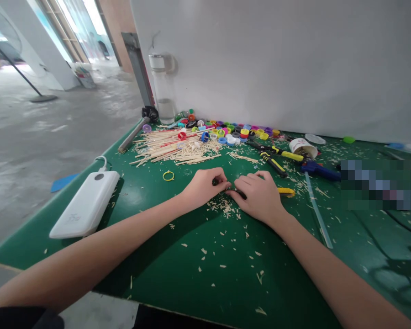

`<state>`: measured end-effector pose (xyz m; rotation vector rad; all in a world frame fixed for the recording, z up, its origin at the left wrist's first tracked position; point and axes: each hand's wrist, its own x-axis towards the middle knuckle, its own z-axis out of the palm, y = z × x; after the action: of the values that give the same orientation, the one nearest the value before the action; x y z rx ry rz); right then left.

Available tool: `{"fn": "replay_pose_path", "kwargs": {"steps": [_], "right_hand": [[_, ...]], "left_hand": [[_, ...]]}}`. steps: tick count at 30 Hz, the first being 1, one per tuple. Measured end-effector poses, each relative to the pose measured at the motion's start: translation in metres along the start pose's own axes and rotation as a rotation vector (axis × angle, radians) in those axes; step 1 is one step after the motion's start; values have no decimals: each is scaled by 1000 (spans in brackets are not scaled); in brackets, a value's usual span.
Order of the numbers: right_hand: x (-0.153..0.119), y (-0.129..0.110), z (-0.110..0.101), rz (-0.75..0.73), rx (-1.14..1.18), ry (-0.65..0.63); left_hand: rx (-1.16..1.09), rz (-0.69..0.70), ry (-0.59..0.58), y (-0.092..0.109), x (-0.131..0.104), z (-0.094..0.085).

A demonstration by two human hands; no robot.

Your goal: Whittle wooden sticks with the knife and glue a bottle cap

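Over the middle of the green table [150,274], my left hand [205,185] has its thumb and forefinger pinched together, and what lies between them is too small to make out. My right hand [260,194] is curled close beside it, thumb toward the left fingertips, around a dark tool whose yellow end [286,192] sticks out on the right. Pale wood shavings [226,208] lie beneath the fingertips. A yellow ring [168,175] rests left of my left hand.
Wooden sticks [167,145] and colourful bottle caps [231,140] are heaped at the back. Pliers [274,164], a paper cup [303,148], a blue glue gun [320,171] and a glue stick [318,212] lie right. A white power bank [85,203] lies left; a glass bottle [165,91] stands behind.
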<state>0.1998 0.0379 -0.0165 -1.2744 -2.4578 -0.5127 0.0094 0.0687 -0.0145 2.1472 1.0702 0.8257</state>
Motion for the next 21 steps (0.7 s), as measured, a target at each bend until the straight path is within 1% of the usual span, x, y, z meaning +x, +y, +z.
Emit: {"fn": "replay_pose_path", "kwargs": {"steps": [6,13,21], "right_hand": [[-1,-1,-2,6,-26,50],[0,1,0,1,-18,47],[-1,1,1,3,-13,52]], "left_hand": [[20,-20,-9,0,2,-1],[-47,-89,-4,-2,3,-2],[-67,-105,-6,-1,4,-3]]}}
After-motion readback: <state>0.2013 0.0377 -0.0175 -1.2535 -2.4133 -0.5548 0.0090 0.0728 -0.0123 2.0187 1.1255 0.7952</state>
